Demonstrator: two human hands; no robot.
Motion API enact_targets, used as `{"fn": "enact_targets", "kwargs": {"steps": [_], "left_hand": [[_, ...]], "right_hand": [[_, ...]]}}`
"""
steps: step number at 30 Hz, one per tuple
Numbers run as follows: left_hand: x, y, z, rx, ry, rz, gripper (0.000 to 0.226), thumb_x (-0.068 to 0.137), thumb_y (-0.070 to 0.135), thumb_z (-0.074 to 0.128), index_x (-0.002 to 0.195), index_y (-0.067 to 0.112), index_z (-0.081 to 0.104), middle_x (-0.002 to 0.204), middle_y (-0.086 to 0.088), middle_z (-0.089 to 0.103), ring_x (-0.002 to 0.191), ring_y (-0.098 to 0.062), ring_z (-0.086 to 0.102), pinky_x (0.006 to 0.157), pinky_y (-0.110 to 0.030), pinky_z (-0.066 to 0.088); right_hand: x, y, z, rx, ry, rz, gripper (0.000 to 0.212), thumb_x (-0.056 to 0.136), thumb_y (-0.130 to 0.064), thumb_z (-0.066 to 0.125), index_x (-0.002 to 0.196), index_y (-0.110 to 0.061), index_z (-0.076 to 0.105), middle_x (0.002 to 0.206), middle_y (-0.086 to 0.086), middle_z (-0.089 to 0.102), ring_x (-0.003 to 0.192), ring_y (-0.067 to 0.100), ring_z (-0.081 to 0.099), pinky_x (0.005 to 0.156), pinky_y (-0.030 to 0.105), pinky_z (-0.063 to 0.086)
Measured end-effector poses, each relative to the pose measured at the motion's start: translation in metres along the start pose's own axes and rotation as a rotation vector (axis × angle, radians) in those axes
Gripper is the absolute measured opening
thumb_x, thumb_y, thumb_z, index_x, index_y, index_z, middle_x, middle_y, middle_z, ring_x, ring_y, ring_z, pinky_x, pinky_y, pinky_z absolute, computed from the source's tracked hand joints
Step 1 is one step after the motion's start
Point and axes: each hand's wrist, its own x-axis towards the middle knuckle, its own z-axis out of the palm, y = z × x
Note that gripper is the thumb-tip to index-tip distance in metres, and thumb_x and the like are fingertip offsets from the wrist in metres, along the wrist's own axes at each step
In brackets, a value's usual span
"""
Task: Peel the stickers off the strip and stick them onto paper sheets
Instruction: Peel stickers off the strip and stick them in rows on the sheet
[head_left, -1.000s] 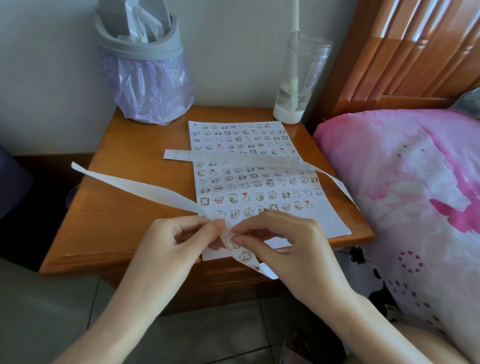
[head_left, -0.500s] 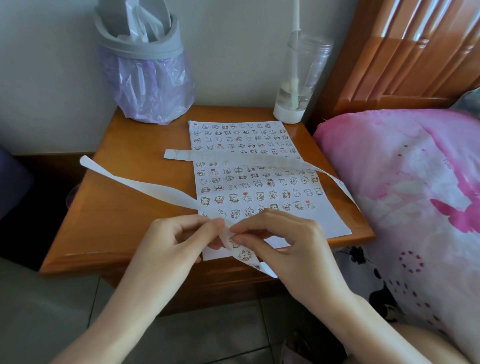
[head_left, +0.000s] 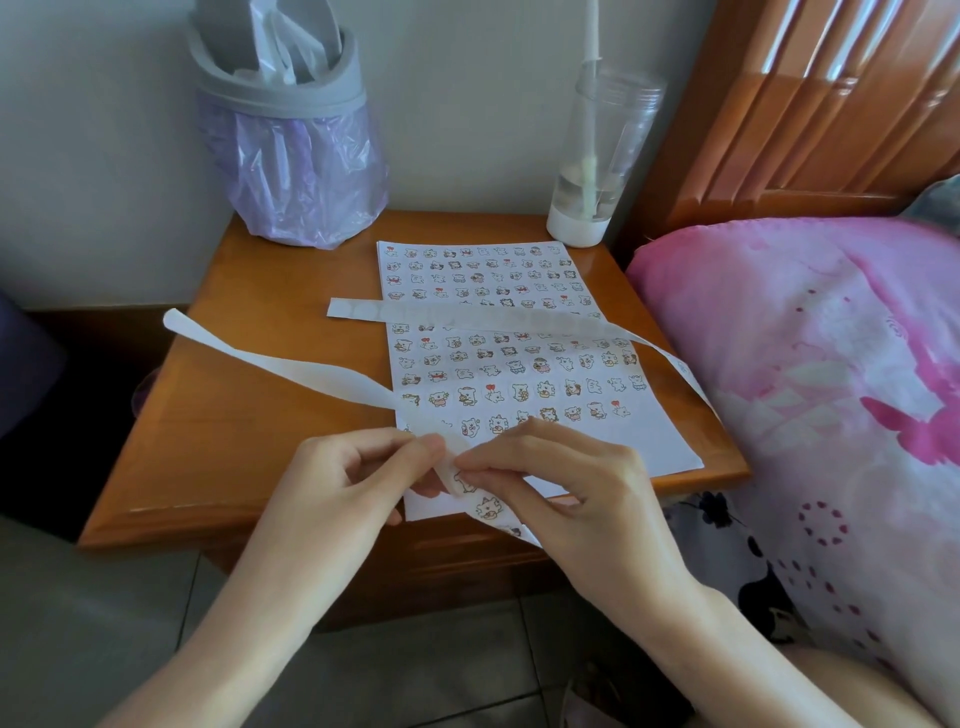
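Note:
A white paper sheet (head_left: 660, 447) covered with rows of small cartoon stickers lies on a wooden bedside table (head_left: 249, 415). A long white sticker strip (head_left: 291, 366) runs from the table's left side down to my hands at the front edge. My left hand (head_left: 343, 488) pinches the strip. My right hand (head_left: 561, 483) pinches it just beside, at a sticker, with more stickers showing below on the strip's end (head_left: 491, 509). A second strip (head_left: 467, 314) lies across the sheet and trails off to the right.
A grey bin with a purple bag (head_left: 291, 140) stands at the table's back left. A clear bottle with a white base (head_left: 597, 156) stands at the back right. A pink bedcover (head_left: 831, 389) and wooden headboard (head_left: 831, 104) border the right side.
The free left end of the held strip has swung to the right and upward. My hands stay close together, pinching the strip at nearly the same spot.

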Motion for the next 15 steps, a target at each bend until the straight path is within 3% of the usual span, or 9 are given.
{"fn": "enact_targets", "kwargs": {"steps": [6, 15], "left_hand": [[0.0006, -0.0028, -0.0011, 0.003, -0.003, 0.02, 0.028, 0.084, 0.03, 0.057, 0.061, 0.024, 0.072, 0.066, 0.008, 0.069, 0.056, -0.001, 0.056, 0.052, -0.001, 0.039], [-0.0016, 0.0009, -0.0006, 0.033, -0.002, 0.048, 0.032, 0.086, 0.026, 0.057, 0.058, 0.022, 0.071, 0.061, 0.01, 0.066, 0.055, 0.006, 0.055, 0.056, 0.002, 0.037]], "right_hand": [[0.0026, -0.0014, -0.0005, 0.09, -0.02, 0.103, 0.009, 0.082, -0.007, 0.069, 0.089, -0.01, 0.073, 0.085, -0.005, 0.07, 0.082, -0.001, 0.063, 0.075, 0.008, 0.048], [0.0037, -0.0036, -0.0009, 0.085, -0.059, 0.158, 0.005, 0.081, -0.009, 0.07, 0.085, -0.013, 0.07, 0.084, -0.009, 0.068, 0.081, -0.002, 0.06, 0.073, 0.005, 0.045]]}}
